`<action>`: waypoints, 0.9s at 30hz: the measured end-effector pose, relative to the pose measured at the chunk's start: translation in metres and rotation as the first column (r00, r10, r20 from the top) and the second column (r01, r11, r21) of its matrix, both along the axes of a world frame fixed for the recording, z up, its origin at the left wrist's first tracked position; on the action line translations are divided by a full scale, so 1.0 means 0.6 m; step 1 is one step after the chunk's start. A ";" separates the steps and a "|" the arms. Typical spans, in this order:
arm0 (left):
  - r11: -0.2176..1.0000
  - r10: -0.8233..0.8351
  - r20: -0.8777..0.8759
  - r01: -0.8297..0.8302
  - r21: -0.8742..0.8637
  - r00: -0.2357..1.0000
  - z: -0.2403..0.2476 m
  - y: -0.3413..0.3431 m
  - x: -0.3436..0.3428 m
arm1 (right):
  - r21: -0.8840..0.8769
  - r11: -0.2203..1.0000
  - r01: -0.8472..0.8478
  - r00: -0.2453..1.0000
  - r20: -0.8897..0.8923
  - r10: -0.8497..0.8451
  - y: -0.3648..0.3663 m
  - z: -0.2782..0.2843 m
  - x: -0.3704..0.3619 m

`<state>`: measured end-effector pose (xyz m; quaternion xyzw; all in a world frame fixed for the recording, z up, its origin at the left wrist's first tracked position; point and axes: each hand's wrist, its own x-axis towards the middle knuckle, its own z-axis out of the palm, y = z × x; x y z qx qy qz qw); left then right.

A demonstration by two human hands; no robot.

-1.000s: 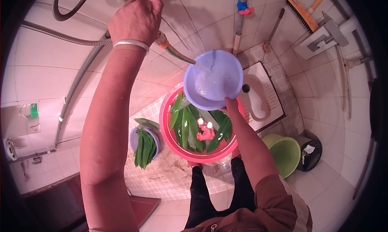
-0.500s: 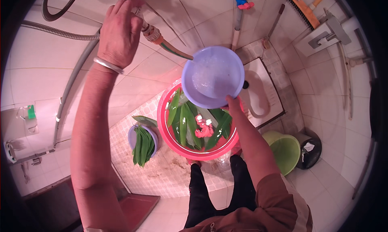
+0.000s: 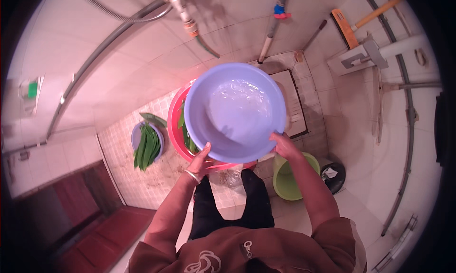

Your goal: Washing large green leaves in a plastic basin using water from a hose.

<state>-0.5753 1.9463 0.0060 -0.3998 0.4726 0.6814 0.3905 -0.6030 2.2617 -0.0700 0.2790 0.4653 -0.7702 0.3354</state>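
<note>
Both my hands carry a lilac plastic basin [image 3: 228, 125] with some clear water in it. My left hand [image 3: 199, 161] grips its near left rim, thumb on top. On the near right rim my right hand [image 3: 284, 146] is closed the same way. Beneath the basin, a larger red tub [image 3: 175, 133] shows only at its left and near edges. Long green leaves [image 3: 184, 130] lie in that tub, mostly hidden by the basin. To the left, a small lilac bowl [image 3: 136, 135] on the floor holds a bundle of long green leaves [image 3: 147, 147].
A tap with a green hose [image 3: 206, 46] hangs on the far wall. Beyond the basin lies a white squat toilet [image 3: 290, 99]. On the right stand a green bucket [image 3: 289, 180] and a black bin [image 3: 338, 178]. An orange brush [image 3: 346, 29] leans at the far right.
My left hand has come down from the tap to the basin's left rim. The basin has moved nearer me and up, off the hose end. It now covers most of the red tub.
</note>
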 end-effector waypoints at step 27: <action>0.755 0.634 -0.175 -0.556 0.347 0.753 0.224 -0.129 0.302 | 0.987 0.056 0.148 0.112 -0.073 0.991 -0.487 0.283 0.084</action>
